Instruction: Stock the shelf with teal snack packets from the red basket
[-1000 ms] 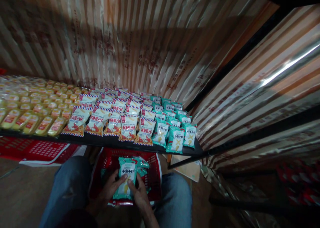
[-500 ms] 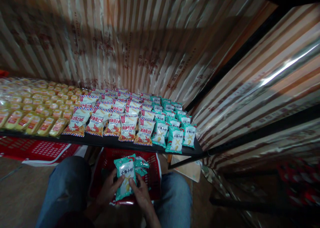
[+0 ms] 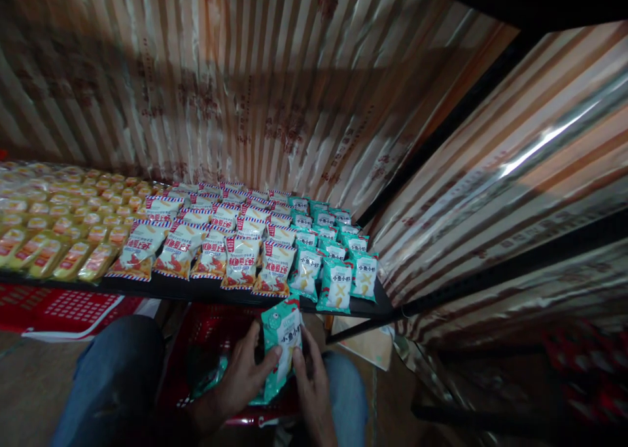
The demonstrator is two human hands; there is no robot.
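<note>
Between my two hands is a teal-and-white snack bag (image 3: 283,342), tilted, its printed front facing me. My left hand (image 3: 250,367) grips its left side with the thumb across the front. Along the right edge my right hand (image 3: 310,375) holds it, thumb on the front too. Below them a red plastic basket (image 3: 196,322) stands between my knees, with more teal packaging (image 3: 216,376) partly hidden inside. Just beyond my hands, matching teal snack bags (image 3: 337,286) stand in rows at the right end of the black shelf (image 3: 196,294).
White-and-orange snack bags (image 3: 240,262) fill the shelf's middle, and yellow wrapped packs (image 3: 71,258) its left part. A second red basket (image 3: 63,309) sits under the shelf at left. Black frame bars (image 3: 441,290) and striped sheeting (image 3: 235,93) close off the back and right.
Both hands have moved up and to the right with the teal snack bag, from over the basket toward the shelf's front edge. The camera view has shifted slightly.
</note>
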